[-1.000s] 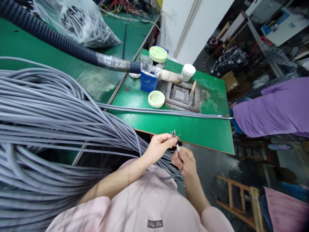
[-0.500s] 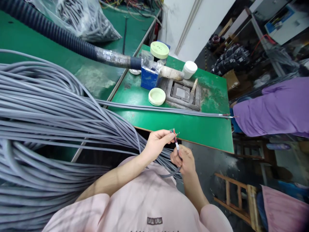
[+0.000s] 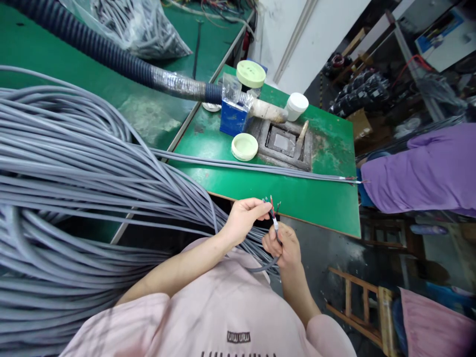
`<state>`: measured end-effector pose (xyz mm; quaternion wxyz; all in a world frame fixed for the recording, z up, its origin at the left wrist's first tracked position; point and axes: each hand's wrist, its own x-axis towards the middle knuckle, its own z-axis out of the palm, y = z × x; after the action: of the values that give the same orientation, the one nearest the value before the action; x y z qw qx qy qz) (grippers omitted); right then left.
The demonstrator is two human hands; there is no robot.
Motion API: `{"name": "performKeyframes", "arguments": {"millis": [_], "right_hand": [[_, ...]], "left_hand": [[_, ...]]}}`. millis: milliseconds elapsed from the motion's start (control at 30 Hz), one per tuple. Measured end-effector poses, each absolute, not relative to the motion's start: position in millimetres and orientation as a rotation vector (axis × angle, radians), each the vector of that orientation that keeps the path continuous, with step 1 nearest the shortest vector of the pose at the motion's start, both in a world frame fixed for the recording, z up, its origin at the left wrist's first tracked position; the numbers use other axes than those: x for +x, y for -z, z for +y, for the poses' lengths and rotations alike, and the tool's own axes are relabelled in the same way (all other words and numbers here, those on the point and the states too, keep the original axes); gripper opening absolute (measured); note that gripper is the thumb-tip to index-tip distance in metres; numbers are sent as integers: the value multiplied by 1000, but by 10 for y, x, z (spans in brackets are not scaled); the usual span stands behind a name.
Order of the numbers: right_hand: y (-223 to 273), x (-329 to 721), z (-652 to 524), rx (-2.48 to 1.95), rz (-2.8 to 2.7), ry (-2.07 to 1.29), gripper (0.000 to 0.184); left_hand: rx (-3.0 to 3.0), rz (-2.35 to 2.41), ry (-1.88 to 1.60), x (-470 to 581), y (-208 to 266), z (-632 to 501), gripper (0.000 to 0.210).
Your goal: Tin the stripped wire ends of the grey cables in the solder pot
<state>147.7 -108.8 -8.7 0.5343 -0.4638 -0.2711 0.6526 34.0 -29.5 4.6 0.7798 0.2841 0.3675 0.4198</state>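
Note:
My right hand [image 3: 284, 244] is closed around a grey cable [image 3: 266, 267] just below its stripped end. A white band [image 3: 275, 224] sits where the grey jacket stops, and thin coloured wires [image 3: 272, 208] fan out above it, red and dark ones among them. With thumb and forefinger, my left hand [image 3: 245, 218] pinches some of these wires. A large bundle of grey cables [image 3: 92, 173] fills the left side and passes behind my left arm. Several more cables [image 3: 260, 167] lie across the green table, their bared ends at its right edge.
Beyond the cables, a solder-pot-like square fixture [image 3: 284, 144] is set in the green table [image 3: 208, 173]. Around it are a pale green dish [image 3: 244, 147], a white tub [image 3: 296, 106] and a black corrugated hose [image 3: 122, 64]. A person in purple [image 3: 420, 168] is at right, near a wooden stool [image 3: 357, 302].
The wires at the cable end are spread further apart, with a red one now standing clear of the fingers. Both hands stay in nearly the same place; the view has shifted slightly.

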Motion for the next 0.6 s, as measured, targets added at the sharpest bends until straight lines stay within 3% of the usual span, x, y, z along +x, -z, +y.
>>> {"name": "performKeyframes", "arguments": {"millis": [600], "right_hand": [[132,1487,-1093,-1126,-647,-1535,43]], "left_hand": [[634,805,-911,354,-22,-312,31]]}}
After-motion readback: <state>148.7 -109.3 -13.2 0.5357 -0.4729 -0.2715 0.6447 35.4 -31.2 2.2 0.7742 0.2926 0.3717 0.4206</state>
